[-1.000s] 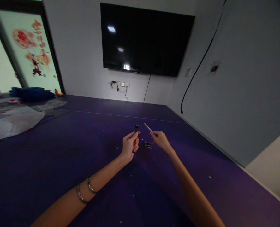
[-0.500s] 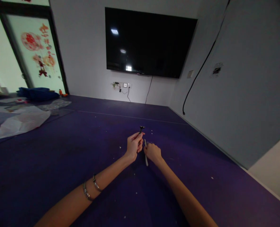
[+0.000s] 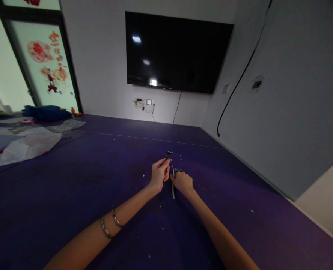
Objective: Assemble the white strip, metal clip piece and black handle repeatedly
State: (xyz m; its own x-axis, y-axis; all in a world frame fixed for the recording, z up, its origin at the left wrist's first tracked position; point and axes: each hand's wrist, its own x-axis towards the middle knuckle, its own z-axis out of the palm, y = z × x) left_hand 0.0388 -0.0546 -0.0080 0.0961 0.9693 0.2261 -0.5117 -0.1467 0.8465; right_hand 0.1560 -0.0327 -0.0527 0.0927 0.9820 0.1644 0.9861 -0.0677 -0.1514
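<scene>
**Two hands meet over small parts on the purple floor**

The person's left hand [image 3: 160,173] is closed around a small dark tool [image 3: 168,153], a razor handle by the look of it, whose forked head sticks up above the fingertips. The right hand [image 3: 182,181] is just beside it, knuckles up, curled around a thin pale stick [image 3: 173,187] that runs down along its inner side; the two hands nearly touch. Just beyond the right hand's fingers a small dark piece [image 3: 178,170] lies on the purple mat [image 3: 70,195], too small to identify. All this is towards the middle of the mat, nearer its right edge by the grey wall. Two bracelets [image 3: 110,223] circle the left wrist. Crumpled white sheeting [image 3: 25,144] lies at the mat's far left, and a black television [image 3: 177,52] hangs on the far wall.
</scene>
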